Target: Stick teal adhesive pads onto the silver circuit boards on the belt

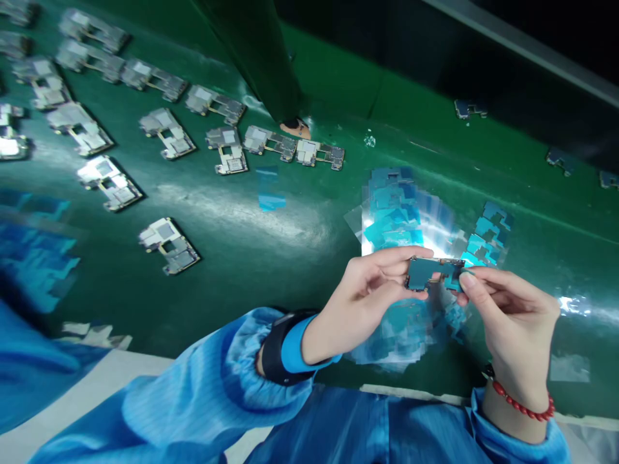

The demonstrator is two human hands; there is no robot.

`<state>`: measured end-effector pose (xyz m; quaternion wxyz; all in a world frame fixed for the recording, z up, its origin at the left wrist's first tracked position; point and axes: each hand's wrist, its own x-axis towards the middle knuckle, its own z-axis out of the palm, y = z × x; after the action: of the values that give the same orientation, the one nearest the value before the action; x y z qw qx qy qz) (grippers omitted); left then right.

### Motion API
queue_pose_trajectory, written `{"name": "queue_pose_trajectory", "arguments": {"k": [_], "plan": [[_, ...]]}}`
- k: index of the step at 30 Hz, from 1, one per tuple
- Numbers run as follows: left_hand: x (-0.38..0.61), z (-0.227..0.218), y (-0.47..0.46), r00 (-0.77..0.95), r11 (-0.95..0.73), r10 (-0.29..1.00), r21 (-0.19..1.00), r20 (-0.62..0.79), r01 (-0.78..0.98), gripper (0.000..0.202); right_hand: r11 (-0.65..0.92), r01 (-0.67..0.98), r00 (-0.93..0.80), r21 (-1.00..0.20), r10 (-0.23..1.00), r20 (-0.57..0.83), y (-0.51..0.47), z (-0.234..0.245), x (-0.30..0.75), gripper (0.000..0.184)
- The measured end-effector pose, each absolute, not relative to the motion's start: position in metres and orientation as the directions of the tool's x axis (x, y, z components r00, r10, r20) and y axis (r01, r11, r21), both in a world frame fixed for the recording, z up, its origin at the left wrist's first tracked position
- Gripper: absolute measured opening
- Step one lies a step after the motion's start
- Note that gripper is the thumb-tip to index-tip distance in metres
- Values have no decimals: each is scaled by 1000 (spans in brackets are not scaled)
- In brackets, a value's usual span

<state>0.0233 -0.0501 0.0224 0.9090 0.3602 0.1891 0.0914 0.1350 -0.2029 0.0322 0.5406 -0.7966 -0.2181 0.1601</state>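
Note:
Between my two hands is a small circuit board (422,273) with a blue-green face, raised above the table. My left hand (360,299) grips its left end between fingers and thumb. At the right end, the thumb and forefinger of my right hand (512,316) pinch the board's corner, where a blue film piece (453,278) lies; whether the film is fully stuck down I cannot tell. Under and behind my hands spreads a pile of clear and blue film sheets (394,206). A strip of cut blue films (488,229) lies just beyond my right hand.
Several circuit boards (169,245) lie across the left of the green table (232,270). A dark green post (251,58) stands at the back. More boards (469,109) sit at the far right. Blue films (39,251) and a blue sleeve (39,367) are at the left edge.

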Motion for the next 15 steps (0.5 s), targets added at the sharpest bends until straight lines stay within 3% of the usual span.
{"name": "queue_pose_trajectory", "arguments": {"k": [15], "plan": [[26, 26, -50, 891, 637, 341, 771, -300, 16, 25, -344, 163, 862, -925, 506, -36, -201, 34, 135, 10]]}}
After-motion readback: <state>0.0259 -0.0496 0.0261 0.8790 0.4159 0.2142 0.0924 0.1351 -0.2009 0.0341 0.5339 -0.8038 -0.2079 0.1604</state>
